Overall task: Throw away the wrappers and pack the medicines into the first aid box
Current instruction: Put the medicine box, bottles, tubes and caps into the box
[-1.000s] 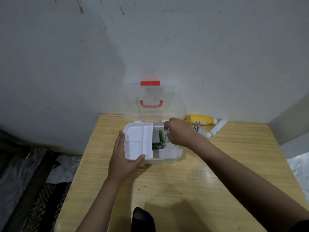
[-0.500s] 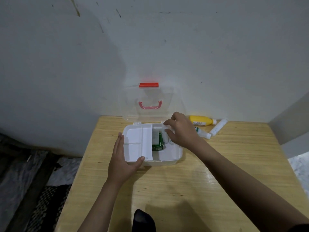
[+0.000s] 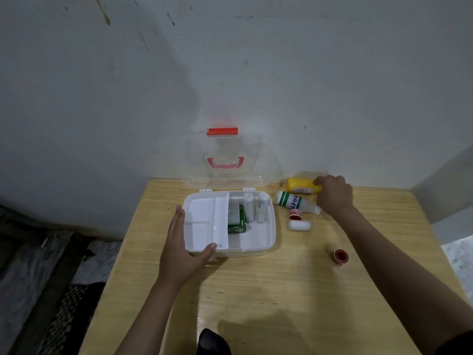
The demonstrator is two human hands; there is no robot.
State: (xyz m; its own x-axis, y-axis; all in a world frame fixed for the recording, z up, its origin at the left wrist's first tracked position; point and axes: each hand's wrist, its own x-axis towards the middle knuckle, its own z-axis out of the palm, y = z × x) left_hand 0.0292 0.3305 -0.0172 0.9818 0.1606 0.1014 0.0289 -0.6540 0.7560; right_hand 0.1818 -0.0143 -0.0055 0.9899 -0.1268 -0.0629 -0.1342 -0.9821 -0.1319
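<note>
Yellow bottle [image 3: 302,186] gripped by R hand [image 3: 334,194]; L hand [image 3: 183,248] spread on box [image 3: 268,242] edge.

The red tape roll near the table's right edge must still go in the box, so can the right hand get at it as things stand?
Probably yes. The red tape roll lies alone on bare table, nothing over it. The right hand is at the yellow bottle, so it must pull back first.

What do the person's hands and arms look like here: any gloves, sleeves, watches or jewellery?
Both hands are bare: no gloves on the left hand or the right hand, and no rings, watch or bracelet visible. Both forearms are uncovered up to the frame's edge. A dark patch at the bottom right corner may be a sleeve edge, but it is too cropped to tell.
</note>
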